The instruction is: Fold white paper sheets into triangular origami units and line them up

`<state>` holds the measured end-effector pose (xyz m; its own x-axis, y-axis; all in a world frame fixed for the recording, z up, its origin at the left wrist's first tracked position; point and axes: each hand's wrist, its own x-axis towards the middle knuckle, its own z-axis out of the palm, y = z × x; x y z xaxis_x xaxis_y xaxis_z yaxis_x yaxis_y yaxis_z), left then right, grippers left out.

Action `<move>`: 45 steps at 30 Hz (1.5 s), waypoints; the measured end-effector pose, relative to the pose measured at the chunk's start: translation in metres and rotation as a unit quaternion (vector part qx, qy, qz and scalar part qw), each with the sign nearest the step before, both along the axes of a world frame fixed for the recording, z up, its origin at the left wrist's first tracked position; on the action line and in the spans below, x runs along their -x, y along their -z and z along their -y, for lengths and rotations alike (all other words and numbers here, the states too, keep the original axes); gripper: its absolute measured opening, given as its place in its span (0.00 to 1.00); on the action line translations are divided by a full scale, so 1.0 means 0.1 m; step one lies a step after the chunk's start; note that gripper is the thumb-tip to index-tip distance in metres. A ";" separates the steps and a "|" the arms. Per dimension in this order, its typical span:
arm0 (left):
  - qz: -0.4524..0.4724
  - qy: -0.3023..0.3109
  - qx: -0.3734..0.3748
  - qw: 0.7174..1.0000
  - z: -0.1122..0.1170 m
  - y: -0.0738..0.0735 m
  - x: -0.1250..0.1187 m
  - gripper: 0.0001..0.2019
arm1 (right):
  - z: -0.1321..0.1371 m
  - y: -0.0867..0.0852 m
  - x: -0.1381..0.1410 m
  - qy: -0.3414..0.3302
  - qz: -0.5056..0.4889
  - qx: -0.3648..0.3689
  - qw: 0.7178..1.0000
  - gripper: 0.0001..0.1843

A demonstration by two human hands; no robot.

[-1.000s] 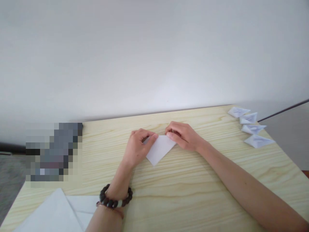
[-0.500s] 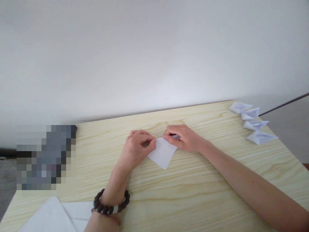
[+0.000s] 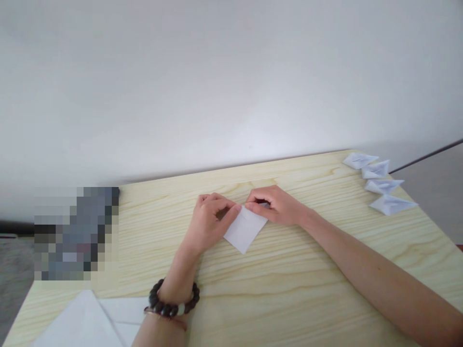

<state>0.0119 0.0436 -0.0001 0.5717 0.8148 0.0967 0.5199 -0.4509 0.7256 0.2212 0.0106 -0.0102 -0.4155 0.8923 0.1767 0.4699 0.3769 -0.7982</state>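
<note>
The left hand (image 3: 210, 222) pinches the far corner of the folded paper (image 3: 246, 231) between thumb and fingers; the right hand (image 3: 280, 206), fingers curled, pinches just beside it. The paper lies mid-worktop (image 3: 271, 294), well in from the left and right edges.

Cream-yellow with wavy tan wood grain across the worktop (image 3: 289, 284). Plain white on the small folded paper (image 3: 246, 230), between left and right edges. White with bluish-grey creases on four paper boats (image 3: 392, 205) along the right edge. Plain white too on the larger paper (image 3: 81, 324) at the near left corner. Dark brown on the bracelet (image 3: 164, 308), save one pale bead (image 3: 181, 309). Grey to near-black on the blurred object (image 3: 81, 231) by the left edge. Pale grey on the wall (image 3: 231, 86) beyond the far edge
</note>
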 end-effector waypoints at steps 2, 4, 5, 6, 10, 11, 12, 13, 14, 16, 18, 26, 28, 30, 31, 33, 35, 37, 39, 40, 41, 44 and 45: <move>0.000 -0.008 -0.001 1.000 0.00 0.00 0.00 0.13 | 0.00 0.01 0.00 -0.002 0.011 -0.009 1.000 0.11; 0.015 -0.012 0.016 1.000 -0.01 -0.01 0.02 0.14 | 0.00 0.01 -0.01 -0.003 0.015 -0.010 1.000 0.10; 0.023 -0.013 0.023 0.999 -0.01 -0.02 0.03 0.14 | 0.00 0.00 -0.02 -0.004 0.016 -0.010 1.000 0.09; 0.029 -0.014 0.029 0.999 -0.01 -0.02 0.04 0.14 | 0.00 0.00 -0.03 -0.006 0.016 -0.009 1.000 0.09; 0.053 -0.030 0.058 0.996 -0.01 -0.02 0.08 0.13 | -0.01 -0.02 -0.06 -0.013 0.008 -0.004 1.000 0.07; 0.067 -0.042 0.073 0.994 -0.01 -0.02 0.10 0.13 | -0.01 -0.02 -0.06 -0.012 -0.001 0.000 1.000 0.07; 0.085 -0.062 0.090 0.990 -0.02 -0.02 0.12 0.13 | -0.01 -0.02 -0.07 -0.007 -0.016 0.006 1.000 0.08; 0.104 -0.085 0.108 0.985 -0.02 -0.01 0.13 0.14 | -0.01 -0.02 -0.08 0.002 -0.035 0.013 0.999 0.09; 0.123 -0.111 0.124 0.978 -0.02 -0.01 0.15 0.14 | -0.01 -0.01 -0.08 0.014 -0.056 0.020 0.998 0.10; 0.140 -0.137 0.137 0.971 -0.03 -0.01 0.16 0.14 | 0.00 -0.01 -0.08 0.041 -0.084 0.023 0.995 0.10; 0.123 -0.117 0.118 0.979 -0.02 -0.01 0.14 0.14 | 0.00 -0.01 -0.06 0.060 -0.093 0.019 0.994 0.09; 0.123 -0.058 0.093 0.986 -0.02 0.05 0.09 0.13 | -0.01 0.02 -0.01 0.091 -0.091 0.048 0.991 0.10; 0.142 -0.042 0.115 0.982 -0.03 0.06 0.12 0.15 | -0.02 0.04 -0.02 0.112 -0.123 0.062 0.984 0.10; 0.152 -0.032 0.123 0.980 -0.03 0.07 0.15 0.15 | -0.03 0.06 -0.04 0.126 -0.142 0.065 0.980 0.11; 0.149 -0.028 0.121 0.981 -0.03 0.06 0.16 0.14 | -0.04 0.07 -0.04 0.132 -0.149 0.066 0.978 0.12; 0.140 -0.023 0.114 0.983 -0.03 0.05 0.17 0.13 | -0.04 0.09 -0.05 0.141 -0.165 0.065 0.974 0.13; 0.143 -0.022 0.121 0.982 -0.03 0.05 0.16 0.12 | -0.05 0.12 -0.05 0.144 -0.182 0.066 0.970 0.13; 0.158 -0.024 0.136 0.978 -0.04 0.07 0.14 0.11 | -0.06 0.14 -0.05 0.153 -0.193 0.061 0.967 0.12; 0.170 -0.028 0.147 0.974 -0.04 0.10 0.13 0.10 | -0.06 0.15 -0.04 0.171 -0.185 0.046 0.967 0.13; 0.171 -0.033 0.142 0.974 -0.05 0.12 0.13 0.10 | -0.06 0.15 -0.03 0.184 -0.171 0.030 0.967 0.14; 0.169 -0.040 0.126 0.977 -0.05 0.13 0.13 0.10 | -0.06 0.15 -0.02 0.196 -0.149 0.004 0.969 0.15; 0.142 -0.059 0.034 0.988 -0.06 0.16 0.12 0.09 | -0.04 0.12 0.00 0.192 -0.048 -0.107 0.974 0.18; 0.129 -0.062 0.001 0.990 -0.06 0.16 0.11 0.09 | -0.03 0.11 0.00 0.178 -0.016 -0.140 0.974 0.18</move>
